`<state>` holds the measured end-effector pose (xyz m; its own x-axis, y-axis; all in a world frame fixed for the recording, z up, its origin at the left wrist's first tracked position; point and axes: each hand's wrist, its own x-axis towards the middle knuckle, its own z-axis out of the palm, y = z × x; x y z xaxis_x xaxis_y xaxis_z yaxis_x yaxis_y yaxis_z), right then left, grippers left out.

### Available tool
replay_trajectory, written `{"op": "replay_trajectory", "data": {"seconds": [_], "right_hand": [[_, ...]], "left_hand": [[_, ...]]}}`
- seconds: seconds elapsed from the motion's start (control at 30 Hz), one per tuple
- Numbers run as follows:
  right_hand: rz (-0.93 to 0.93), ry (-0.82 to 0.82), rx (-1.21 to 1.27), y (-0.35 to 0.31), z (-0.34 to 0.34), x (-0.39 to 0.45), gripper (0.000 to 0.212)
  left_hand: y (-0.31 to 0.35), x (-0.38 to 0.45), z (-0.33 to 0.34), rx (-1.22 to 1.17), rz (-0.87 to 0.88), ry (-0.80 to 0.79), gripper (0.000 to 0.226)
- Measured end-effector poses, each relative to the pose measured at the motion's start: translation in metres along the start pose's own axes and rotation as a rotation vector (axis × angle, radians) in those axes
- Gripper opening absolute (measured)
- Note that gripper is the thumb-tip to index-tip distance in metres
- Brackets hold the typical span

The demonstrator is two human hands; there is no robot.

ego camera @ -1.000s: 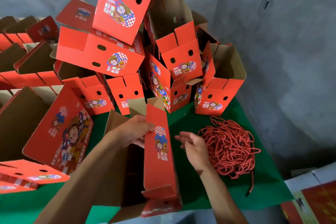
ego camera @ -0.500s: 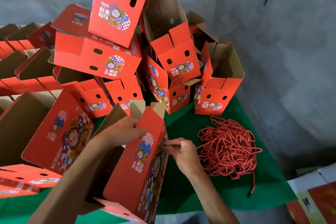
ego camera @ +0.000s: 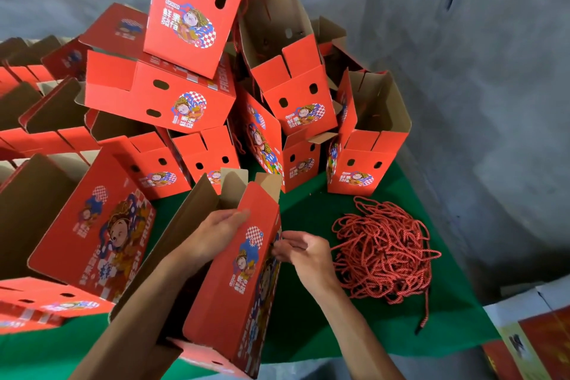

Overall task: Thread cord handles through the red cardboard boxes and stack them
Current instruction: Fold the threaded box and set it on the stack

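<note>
Here, a person's left hand (ego camera: 216,233) grips the upper edge of an open red cardboard box (ego camera: 234,281), thumb on the printed outer face and the other digits out of sight inside the brown corrugated interior. The box stands tilted at the near edge of a table (ego camera: 308,318) covered in green cloth, at about 6 o'clock in the view, its flaps raised at the top. The right hand (ego camera: 303,251) sits against the box's right side panel, its fingertips (ego camera: 277,248) pinched together on a small dark tip at the cardboard; whether that tip belongs to a cord cannot be told.

Just beside that hand, at 4 o'clock, lies a loose heap of cords (ego camera: 384,251), twisted red-and-white rope tangled into a rounded mound, one dark-tipped strand trailing toward the table's near edge.

Behind, from 9 to 1 o'clock, a pile of boxes (ego camera: 191,95) of the same kind leans at all angles, each a rectangular carton in matte red with a cartoon figure, checkered patches and paired oval holes punched in the end panels. The topmost box (ego camera: 197,6) tips upright against a rough grey wall (ego camera: 462,71). A white-edged carton (ego camera: 536,336) shows at the 5 o'clock corner.
</note>
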<state>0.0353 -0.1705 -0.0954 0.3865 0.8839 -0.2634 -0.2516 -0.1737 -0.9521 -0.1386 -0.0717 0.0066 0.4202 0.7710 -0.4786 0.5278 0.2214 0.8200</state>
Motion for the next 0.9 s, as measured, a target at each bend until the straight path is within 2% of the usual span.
{"op": "replay_trajectory", "data": {"seconds": [0.07,0.1,0.13,0.17,0.23,0.3,0.37,0.47,0.53,0.67,0.73,0.8,0.9], "right_hand": [[0.013,-0.011,-0.005,0.001,-0.001,0.003,0.013],[0.019,-0.025,-0.02,0.001,-0.002,0.006,0.012],[0.016,-0.048,-0.051,-0.001,-0.003,0.009,0.012],[0.006,-0.07,-0.087,-0.002,-0.003,0.012,0.014],[-0.025,-0.088,-0.143,-0.006,-0.003,0.014,0.017],[-0.079,-0.084,-0.155,-0.008,-0.002,0.013,0.013],[-0.099,-0.072,-0.121,-0.01,-0.001,0.007,0.018],[-0.051,-0.088,0.014,-0.005,0.003,0.003,0.017],[-0.088,-0.112,-0.032,-0.004,0.006,0.003,0.017],[-0.186,-0.105,-0.132,-0.002,0.005,0.002,0.035],[-0.198,-0.168,-0.142,0.001,-0.003,-0.002,0.041],[-0.171,-0.247,-0.34,0.005,-0.013,-0.004,0.037],[-0.253,-0.142,-1.081,0.029,-0.047,-0.001,0.034]], "left_hand": [[-0.002,0.004,0.004,-0.302,-0.116,-0.125,0.082],[-0.002,0.005,0.007,-0.431,-0.145,-0.21,0.089],[-0.003,0.007,0.01,-0.483,-0.145,-0.254,0.086],[-0.004,0.007,0.014,-0.463,-0.128,-0.241,0.073],[-0.006,0.008,0.027,-0.26,-0.05,-0.131,0.036],[-0.01,0.01,0.04,-0.02,0.031,-0.037,0.019],[-0.013,0.011,0.046,0.119,0.092,0.026,0.02],[-0.016,0.01,0.042,0.145,0.128,0.046,0.02],[-0.016,0.008,0.039,0.132,0.126,0.035,0.018],[-0.016,0.005,0.041,0.247,0.156,0.027,0.017],[-0.014,0.004,0.043,0.279,0.143,0.003,0.022],[-0.013,0.004,0.042,0.211,0.081,0.004,0.025],[-0.018,0.003,0.037,0.004,-0.068,0.035,0.019]]}}
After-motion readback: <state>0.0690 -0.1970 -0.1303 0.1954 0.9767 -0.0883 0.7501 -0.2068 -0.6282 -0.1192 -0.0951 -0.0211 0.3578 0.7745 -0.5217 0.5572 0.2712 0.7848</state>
